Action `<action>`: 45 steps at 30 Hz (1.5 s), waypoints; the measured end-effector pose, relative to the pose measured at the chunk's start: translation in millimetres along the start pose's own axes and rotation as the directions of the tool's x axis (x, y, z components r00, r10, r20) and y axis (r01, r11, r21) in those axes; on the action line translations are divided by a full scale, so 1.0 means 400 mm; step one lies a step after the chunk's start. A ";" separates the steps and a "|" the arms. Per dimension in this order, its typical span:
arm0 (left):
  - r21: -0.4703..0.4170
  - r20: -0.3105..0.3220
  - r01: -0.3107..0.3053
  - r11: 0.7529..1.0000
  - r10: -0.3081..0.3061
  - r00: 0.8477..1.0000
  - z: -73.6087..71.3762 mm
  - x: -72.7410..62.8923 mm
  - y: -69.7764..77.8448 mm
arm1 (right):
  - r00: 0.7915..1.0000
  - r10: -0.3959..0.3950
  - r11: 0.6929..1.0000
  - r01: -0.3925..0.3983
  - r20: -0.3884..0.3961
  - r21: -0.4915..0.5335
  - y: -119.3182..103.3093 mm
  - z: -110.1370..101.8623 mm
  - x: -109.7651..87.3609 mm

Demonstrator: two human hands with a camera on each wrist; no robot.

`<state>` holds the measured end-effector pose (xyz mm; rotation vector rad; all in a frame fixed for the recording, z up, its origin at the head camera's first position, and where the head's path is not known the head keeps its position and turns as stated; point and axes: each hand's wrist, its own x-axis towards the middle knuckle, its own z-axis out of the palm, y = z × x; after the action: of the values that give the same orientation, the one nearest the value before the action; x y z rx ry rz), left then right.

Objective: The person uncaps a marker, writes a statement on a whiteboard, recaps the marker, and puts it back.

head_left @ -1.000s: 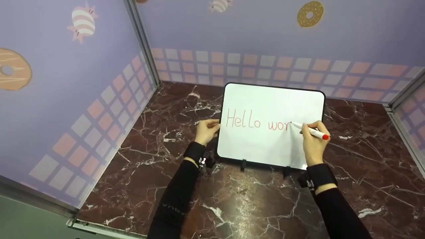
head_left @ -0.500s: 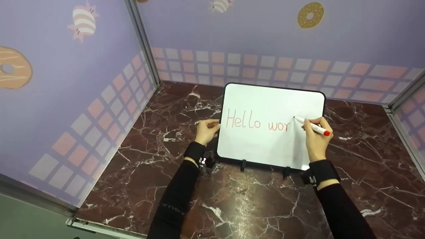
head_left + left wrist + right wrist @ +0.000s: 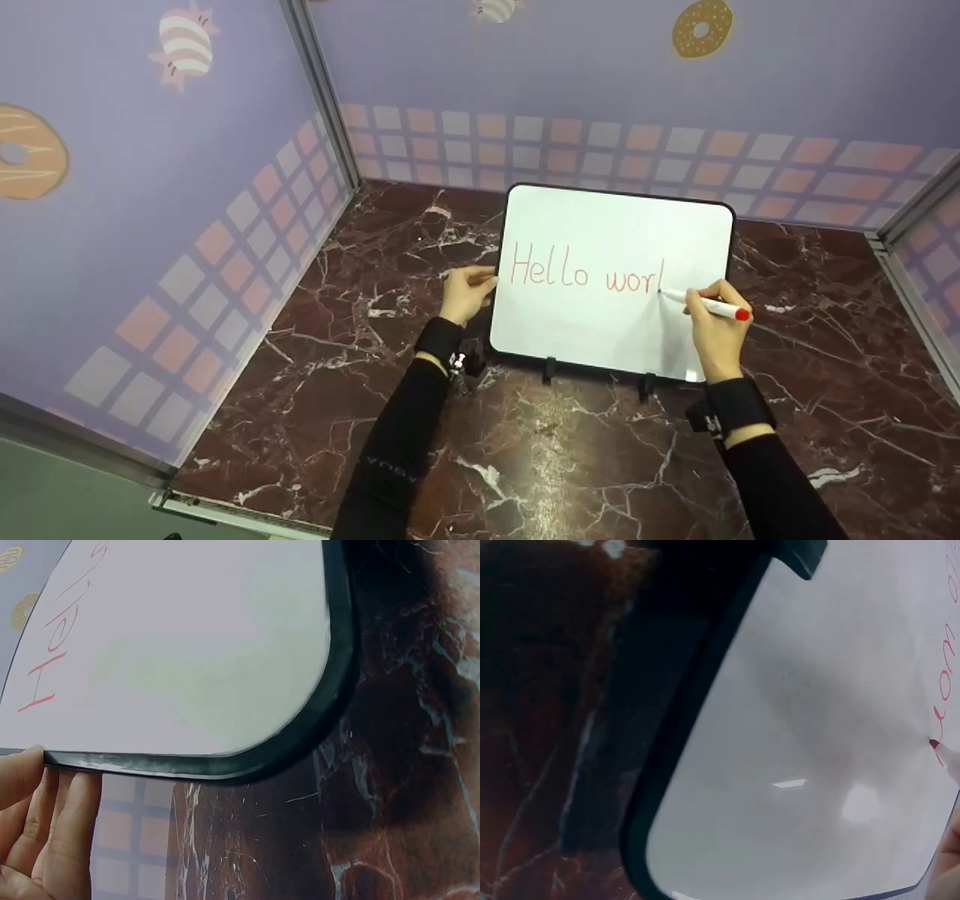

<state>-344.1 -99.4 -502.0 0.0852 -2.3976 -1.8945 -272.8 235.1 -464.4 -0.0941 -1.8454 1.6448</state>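
Note:
A whiteboard (image 3: 585,330) with a black frame stands tilted on the table, bearing the red handwriting "Hello worl" (image 3: 551,266). My left hand (image 3: 466,294) pinches its left edge between thumb and fingers; the left wrist view shows the thumb in front and fingers (image 3: 71,832) behind the frame. In my right hand (image 3: 718,330) I grip a white marker (image 3: 709,302) with a red end. Its tip meets the board at the foot of the letter "l". Only the marker's red tip (image 3: 934,743) and part of the hand show in the right wrist view.
Two black feet (image 3: 549,370) support the board's lower edge on the dark red marbled table (image 3: 570,465). Purple walls (image 3: 600,75) with printed squares and sweets enclose the table at the back and sides.
The marker lifted off the "r", rose up and to the right, then came down, leaving a red vertical stroke, the "l". The left hand stays on the board's edge.

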 end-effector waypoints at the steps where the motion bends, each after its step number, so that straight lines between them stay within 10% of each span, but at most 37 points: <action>1: -0.002 0.000 -0.001 1.000 0.001 1.000 0.000 0.001 -0.001 | 1.000 0.002 1.000 -0.002 0.003 -0.001 0.000 -0.003 -0.002; 45: 0.004 0.004 -0.006 1.000 0.006 1.000 0.000 0.001 -0.001 | 0.994 -0.031 0.994 0.042 -0.107 0.103 0.015 -0.023 0.055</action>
<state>-344.7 -99.4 -502.2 0.0748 -2.4012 -1.8895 -287.5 254.4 -460.8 -0.0992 -1.6697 1.6767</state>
